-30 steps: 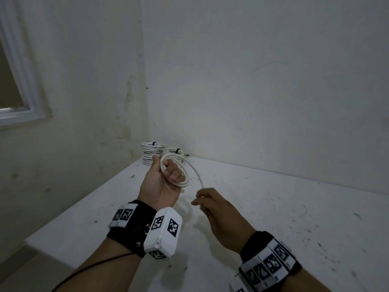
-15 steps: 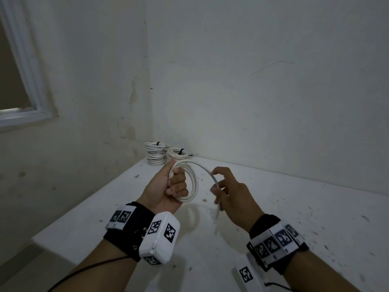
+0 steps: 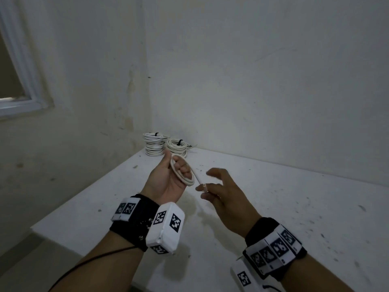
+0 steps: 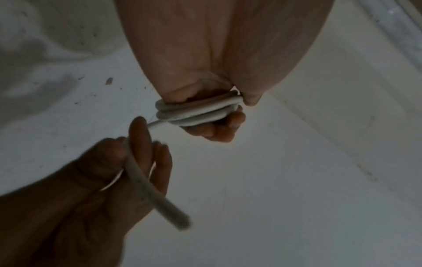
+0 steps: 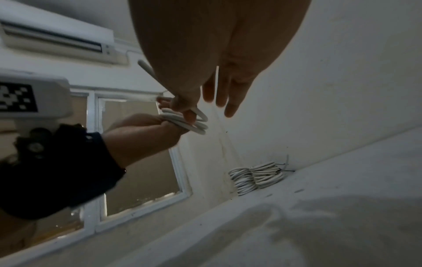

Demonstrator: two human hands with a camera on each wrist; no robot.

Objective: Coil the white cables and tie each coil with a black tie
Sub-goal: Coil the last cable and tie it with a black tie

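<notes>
Above the table (image 3: 273, 207), left hand (image 3: 166, 180) still grips the coil (image 3: 182, 172) (right hand (image 3: 223, 194) now pinches only the cable end (image 3: 203, 187)).

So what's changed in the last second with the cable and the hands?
The right hand has wound the cable's loose tail round toward the coil; only a short free end is left, pinched in its fingers. The left hand still grips the coil above the table. The two tied stacks have not moved.
</notes>
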